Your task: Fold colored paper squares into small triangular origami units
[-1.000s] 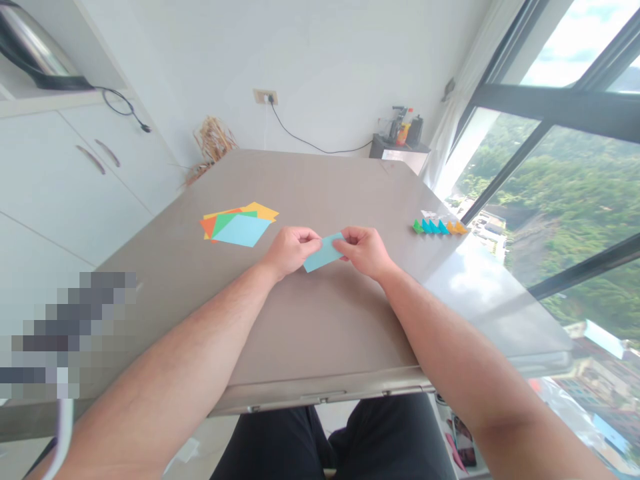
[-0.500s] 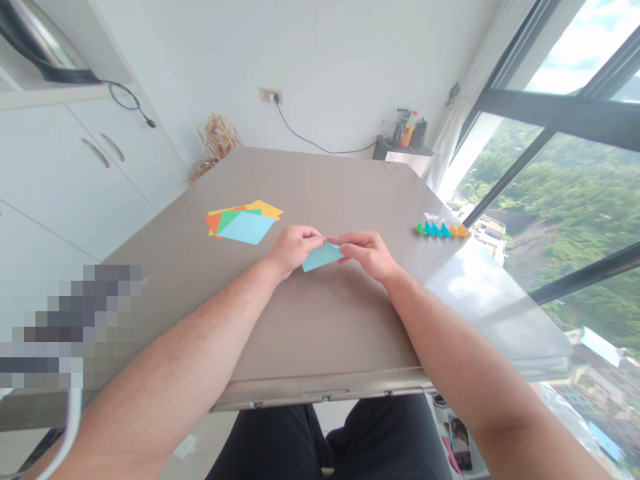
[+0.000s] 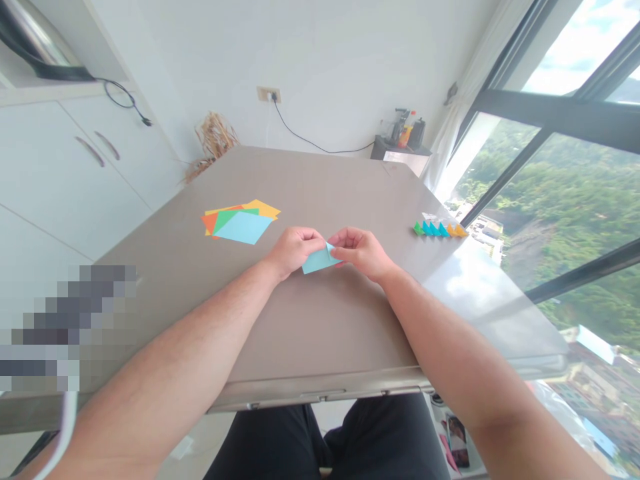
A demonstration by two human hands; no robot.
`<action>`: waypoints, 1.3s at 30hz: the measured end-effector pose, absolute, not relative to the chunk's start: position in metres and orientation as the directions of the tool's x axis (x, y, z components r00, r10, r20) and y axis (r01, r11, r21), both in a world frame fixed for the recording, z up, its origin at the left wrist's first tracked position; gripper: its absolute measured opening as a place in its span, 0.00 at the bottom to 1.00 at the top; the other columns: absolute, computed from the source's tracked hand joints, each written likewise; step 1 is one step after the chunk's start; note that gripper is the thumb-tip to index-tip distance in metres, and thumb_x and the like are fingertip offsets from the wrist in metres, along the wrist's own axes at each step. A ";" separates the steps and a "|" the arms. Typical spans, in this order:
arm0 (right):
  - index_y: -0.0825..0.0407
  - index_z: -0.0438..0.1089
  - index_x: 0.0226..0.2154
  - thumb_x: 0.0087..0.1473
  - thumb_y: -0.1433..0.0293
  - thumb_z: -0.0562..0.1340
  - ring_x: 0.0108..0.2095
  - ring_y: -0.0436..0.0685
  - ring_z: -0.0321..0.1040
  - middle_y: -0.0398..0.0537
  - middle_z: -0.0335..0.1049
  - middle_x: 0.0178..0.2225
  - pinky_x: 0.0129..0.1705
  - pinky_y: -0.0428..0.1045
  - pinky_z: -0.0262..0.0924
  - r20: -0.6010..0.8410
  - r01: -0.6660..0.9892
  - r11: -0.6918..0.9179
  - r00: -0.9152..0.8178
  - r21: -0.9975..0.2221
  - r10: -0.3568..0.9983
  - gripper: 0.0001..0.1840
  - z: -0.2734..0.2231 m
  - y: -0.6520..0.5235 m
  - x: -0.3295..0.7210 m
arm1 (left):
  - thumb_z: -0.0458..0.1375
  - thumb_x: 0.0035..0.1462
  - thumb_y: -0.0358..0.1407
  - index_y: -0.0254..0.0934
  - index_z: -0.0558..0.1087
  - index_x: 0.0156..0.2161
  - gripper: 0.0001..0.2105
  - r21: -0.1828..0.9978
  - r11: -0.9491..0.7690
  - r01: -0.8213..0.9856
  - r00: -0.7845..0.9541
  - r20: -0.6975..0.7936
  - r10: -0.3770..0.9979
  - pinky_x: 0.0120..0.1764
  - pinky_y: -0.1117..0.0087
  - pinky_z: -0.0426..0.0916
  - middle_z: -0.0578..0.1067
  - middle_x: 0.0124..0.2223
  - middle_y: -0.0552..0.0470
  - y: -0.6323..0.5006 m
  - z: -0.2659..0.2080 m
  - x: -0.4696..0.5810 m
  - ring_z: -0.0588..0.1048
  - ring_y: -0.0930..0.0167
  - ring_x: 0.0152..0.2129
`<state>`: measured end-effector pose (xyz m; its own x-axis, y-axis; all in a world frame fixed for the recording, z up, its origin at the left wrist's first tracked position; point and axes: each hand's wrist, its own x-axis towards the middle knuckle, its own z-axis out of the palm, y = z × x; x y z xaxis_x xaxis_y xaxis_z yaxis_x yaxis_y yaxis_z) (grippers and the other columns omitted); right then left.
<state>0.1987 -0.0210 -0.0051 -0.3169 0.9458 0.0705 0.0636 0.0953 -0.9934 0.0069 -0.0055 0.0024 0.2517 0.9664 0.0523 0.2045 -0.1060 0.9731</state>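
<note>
A light blue sheet of paper (image 3: 316,262), partly folded, is held just above the table between both hands. My left hand (image 3: 296,251) pinches its left upper edge, thumb and fingers together. At the right end, my right hand (image 3: 361,252) grips the paper with the thumb on top, beside a small folded-over flap. The fingers cover parts of the upper edge and the right corner. Left of my hands lies a fanned pile of square papers (image 3: 245,227), light blue on top, with green, orange and yellow below.
Small folded paper pieces (image 3: 435,229) in green, blue and orange stand in a row at the table's right side. The table (image 3: 320,333) meets a window (image 3: 560,193) on the right. A low dark stand (image 3: 400,148) with bottles is beyond the far edge.
My right fingers have curled in and shifted slightly left along the paper. A small flap now shows near its upper edge. My left hand keeps its pinch.
</note>
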 end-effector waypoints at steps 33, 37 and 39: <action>0.50 0.72 0.34 0.44 0.70 0.68 0.31 0.52 0.71 0.41 0.74 0.29 0.34 0.50 0.72 0.094 0.107 0.128 -0.282 -0.986 0.955 0.11 -0.006 -0.022 0.192 | 0.66 0.47 0.43 0.36 0.75 0.27 0.11 0.950 -0.164 0.267 0.279 0.086 0.956 0.26 0.72 0.60 0.72 0.24 0.55 -0.003 -0.008 0.004 0.67 0.74 0.22; 0.51 0.72 0.35 0.44 0.70 0.68 0.30 0.52 0.71 0.41 0.74 0.28 0.34 0.49 0.72 0.076 0.107 0.110 -0.287 -0.988 0.955 0.12 -0.005 -0.022 0.193 | 0.66 0.48 0.44 0.36 0.75 0.27 0.12 0.941 -0.184 0.285 0.292 0.097 0.952 0.25 0.72 0.59 0.73 0.24 0.54 -0.002 -0.009 0.003 0.67 0.74 0.21; 0.51 0.73 0.35 0.45 0.69 0.68 0.30 0.52 0.72 0.42 0.74 0.28 0.33 0.49 0.72 0.063 0.119 0.099 -0.279 -0.988 0.958 0.11 -0.005 -0.022 0.193 | 0.66 0.48 0.44 0.36 0.75 0.27 0.12 0.937 -0.190 0.295 0.299 0.098 0.949 0.25 0.72 0.59 0.73 0.24 0.54 -0.002 -0.008 0.003 0.67 0.74 0.21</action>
<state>0.1928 -0.0222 -0.0047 -0.2785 0.9584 0.0628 0.1193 0.0994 -0.9879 0.0035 -0.0025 -0.0085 0.2989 0.9492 0.0984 0.2945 -0.1898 0.9366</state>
